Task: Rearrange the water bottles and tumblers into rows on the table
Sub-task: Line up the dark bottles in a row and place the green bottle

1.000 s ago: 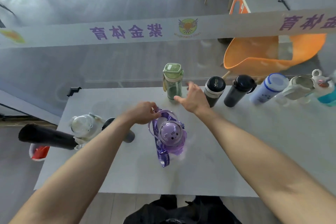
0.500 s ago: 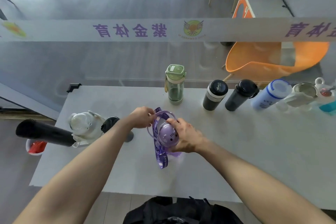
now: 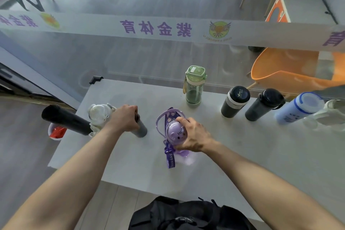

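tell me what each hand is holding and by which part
The left hand grips the grey tumbler around its top end. The right hand grips the purple bottle by its domed lid.

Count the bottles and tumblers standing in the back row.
5, left to right: green bottle, white-banded black tumbler, dark tumbler, blue bottle, pale bottle cut by the right edge. More may stand beyond the frame.

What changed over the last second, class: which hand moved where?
The right hand came back from the green clear plastic bottle and grips the round purple bottle. The left hand left its strap and moved left to grip the dark grey tumbler. The green bottle stayed put.
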Available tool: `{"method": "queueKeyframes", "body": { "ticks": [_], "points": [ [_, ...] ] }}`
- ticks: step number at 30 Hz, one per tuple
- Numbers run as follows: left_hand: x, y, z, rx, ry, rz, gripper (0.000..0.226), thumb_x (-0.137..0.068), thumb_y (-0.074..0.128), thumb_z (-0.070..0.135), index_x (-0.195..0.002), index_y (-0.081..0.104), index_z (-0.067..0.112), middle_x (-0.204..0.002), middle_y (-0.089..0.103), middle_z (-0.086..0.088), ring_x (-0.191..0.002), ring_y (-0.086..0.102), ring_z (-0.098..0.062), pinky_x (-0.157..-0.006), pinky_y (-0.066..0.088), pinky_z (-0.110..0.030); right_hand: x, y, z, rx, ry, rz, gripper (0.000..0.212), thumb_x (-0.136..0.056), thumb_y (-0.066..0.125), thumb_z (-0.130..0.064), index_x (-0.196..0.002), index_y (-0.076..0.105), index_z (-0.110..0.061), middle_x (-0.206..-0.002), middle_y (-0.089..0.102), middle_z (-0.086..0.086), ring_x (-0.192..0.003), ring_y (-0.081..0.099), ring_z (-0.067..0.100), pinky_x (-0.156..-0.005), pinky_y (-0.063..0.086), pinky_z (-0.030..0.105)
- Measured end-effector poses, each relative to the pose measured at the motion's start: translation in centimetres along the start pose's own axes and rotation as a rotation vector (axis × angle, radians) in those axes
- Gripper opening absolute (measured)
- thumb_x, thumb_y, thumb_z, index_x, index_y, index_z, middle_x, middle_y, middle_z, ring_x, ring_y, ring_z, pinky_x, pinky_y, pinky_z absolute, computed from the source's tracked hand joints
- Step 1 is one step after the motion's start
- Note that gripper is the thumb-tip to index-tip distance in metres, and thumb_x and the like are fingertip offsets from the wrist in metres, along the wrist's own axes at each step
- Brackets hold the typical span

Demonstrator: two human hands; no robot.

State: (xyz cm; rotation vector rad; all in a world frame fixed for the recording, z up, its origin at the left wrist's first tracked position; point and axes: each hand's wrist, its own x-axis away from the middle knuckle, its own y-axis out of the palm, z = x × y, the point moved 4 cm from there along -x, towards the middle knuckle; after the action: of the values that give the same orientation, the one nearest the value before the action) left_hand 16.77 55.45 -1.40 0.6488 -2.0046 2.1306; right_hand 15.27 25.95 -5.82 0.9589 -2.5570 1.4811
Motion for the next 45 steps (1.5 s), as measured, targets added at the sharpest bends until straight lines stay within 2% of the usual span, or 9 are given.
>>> {"method": "queueKeyframes", "body": {
  "ticks": [6,16,21,24,27,31,35,40,45],
  "points": [
    [0.3,-5.2,0.2,0.152,-0.049,0.259,0.067,-0.069,0.091,0.031,-0.117,0.048,0.017,-0.106,0.059,-0.002,-0.096,0.062,-0.033,-0.080,0.055,-0.044,-1.5,1.0,-1.4,-0.013,-0.053,-0.027,0.114,-0.060,0.090,-0.072,-0.153,0.032,-0.043,-0.127,0.052,0.003,-0.111,0.061,0.029,-0.096,0.060,0.045],
    [-0.5,-7.8,-1.5,0.311,0.100,0.315,0.075,-0.071,0.091,0.043,-0.137,0.059,0.029,-0.127,0.055,-0.002,-0.106,0.061,-0.031,-0.094,0.056,-0.044,-3.3,5.4,-8.3,0.013,-0.173,-0.170,0.117,-0.058,0.097,-0.068,-0.151,0.032,-0.042,-0.139,0.048,0.003,-0.122,0.057,0.030,-0.099,0.059,0.049],
    [-1.3,-8.0,-0.7,0.374,0.172,0.328,0.079,-0.068,0.093,0.041,-0.138,0.059,0.028,-0.127,0.056,-0.001,-0.109,0.063,-0.031,-0.096,0.056,-0.045,-2.9,3.7,-7.4,0.045,-0.160,-0.222,0.122,-0.064,0.077,-0.092,-0.161,0.023,-0.041,-0.156,0.046,-0.002,-0.136,0.055,0.027,-0.110,0.054,0.051],
    [-2.2,-7.8,0.5,0.403,0.202,0.330,0.087,-0.068,0.095,0.038,-0.143,0.054,0.023,-0.135,0.058,-0.002,-0.115,0.063,-0.030,-0.101,0.055,-0.046,-2.7,1.1,-5.1,0.004,-0.097,-0.076,0.100,-0.083,0.058,-0.092,-0.163,0.029,-0.040,-0.155,0.052,0.001,-0.133,0.060,0.025,-0.108,0.054,0.053],
    [-3.1,-7.3,2.2,0.421,0.224,0.314,0.085,-0.069,0.096,0.036,-0.140,0.053,0.017,-0.135,0.059,-0.003,-0.116,0.062,-0.030,-0.099,0.052,-0.044,-2.8,-1.8,-0.9,-0.058,0.138,0.262,0.069,-0.091,0.068,-0.069,-0.142,0.054,-0.025,-0.126,0.065,-0.001,-0.106,0.068,0.020,-0.096,0.060,0.047],
    [-4.0,-6.3,4.3,0.391,0.277,0.289,0.077,-0.066,0.096,0.033,-0.130,0.057,0.018,-0.127,0.060,-0.001,-0.109,0.063,-0.030,-0.093,0.054,-0.044,-3.7,-5.2,3.8,-0.275,0.461,0.579,0.092,-0.074,0.087,-0.067,-0.140,0.048,-0.016,-0.134,0.058,0.006,-0.114,0.067,0.027,-0.102,0.056,0.043],
    [-4.6,-5.6,5.1,0.348,0.282,0.285,0.079,-0.066,0.097,0.032,-0.134,0.057,0.021,-0.127,0.060,0.000,-0.109,0.063,-0.030,-0.092,0.055,-0.044,-7.9,-7.9,4.5,-0.428,0.516,0.588,0.136,-0.061,0.096,-0.068,-0.166,0.026,-0.016,-0.164,0.046,0.009,-0.148,0.048,0.028,-0.122,0.040,0.037],
    [-5.4,-5.3,5.3,0.351,0.278,0.266,0.081,-0.066,0.097,0.029,-0.138,0.059,0.026,-0.127,0.057,-0.003,-0.109,0.062,-0.030,-0.095,0.055,-0.043,-10.0,-9.5,4.3,-0.444,0.419,0.575,0.076,-0.067,0.098,-0.053,-0.129,0.062,-0.028,-0.124,0.077,-0.004,-0.115,0.072,0.022,-0.094,0.052,0.027],
    [-6.1,-4.7,6.9,0.387,0.295,0.240,0.081,-0.067,0.098,0.025,-0.137,0.060,0.023,-0.123,0.056,-0.003,-0.101,0.056,-0.024,-0.092,0.056,-0.041,-5.5,-8.2,4.5,-0.368,0.339,0.557,0.073,-0.065,0.094,-0.056,-0.127,0.062,-0.036,-0.109,0.080,-0.003,-0.101,0.074,0.025,-0.089,0.061,0.039]
  ]
}}
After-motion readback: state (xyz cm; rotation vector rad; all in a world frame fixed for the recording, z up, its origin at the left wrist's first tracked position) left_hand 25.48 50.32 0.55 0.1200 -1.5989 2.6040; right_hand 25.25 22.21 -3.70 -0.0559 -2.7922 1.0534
